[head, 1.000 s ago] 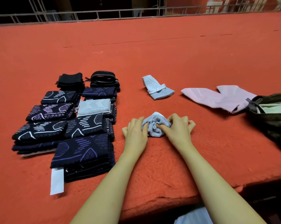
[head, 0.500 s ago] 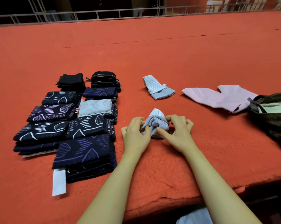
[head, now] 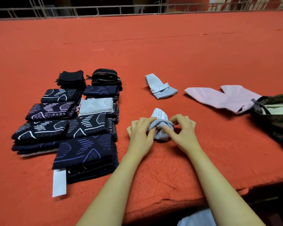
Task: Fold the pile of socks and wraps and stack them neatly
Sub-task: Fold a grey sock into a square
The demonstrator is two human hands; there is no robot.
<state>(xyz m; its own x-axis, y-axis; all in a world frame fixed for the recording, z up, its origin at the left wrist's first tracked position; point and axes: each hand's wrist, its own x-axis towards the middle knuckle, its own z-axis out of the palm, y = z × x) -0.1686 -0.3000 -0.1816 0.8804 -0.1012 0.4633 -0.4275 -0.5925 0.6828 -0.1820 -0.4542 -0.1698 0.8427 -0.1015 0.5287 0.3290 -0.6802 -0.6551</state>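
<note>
The grey sock (head: 160, 127) is bunched at the near centre of the red desk (head: 170, 54), presumably for rolling. It is pinched from both sides by the curled fingers of the left hand (head: 141, 134) and right hand (head: 184, 133). Folded stacks (head: 72, 126) are kept left.

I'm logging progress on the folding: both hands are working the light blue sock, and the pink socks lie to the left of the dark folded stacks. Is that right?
Not quite. The pink socks lie to the right, beside the camouflage bag, far from the dark folded stacks on the left; the head view shows this. The rest holds: the left hand and right hand both grip the light blue sock.
</note>
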